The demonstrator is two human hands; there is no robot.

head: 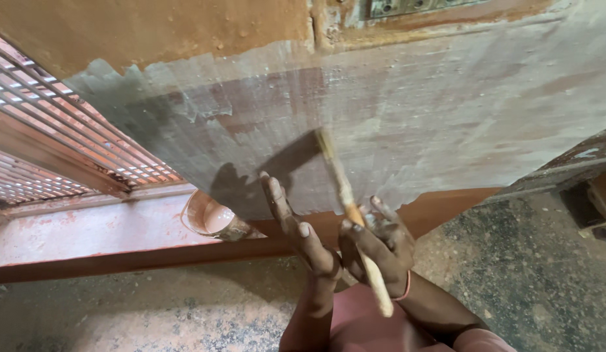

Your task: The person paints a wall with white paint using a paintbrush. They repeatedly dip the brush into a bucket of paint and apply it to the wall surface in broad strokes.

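**Brush held against a half-coated wall**

The right hand has its fingers wrapped round the wooden handle of a paintbrush, bristles touching the grey-coated wall. The left hand stands just beside it, fingers straight, holding nothing. A paint tin sits on the pink ledge left; bare floor lies right.

No packages, labels, signs or screens visible.

Single head-worn view, close up, looking down past the hands onto a wall
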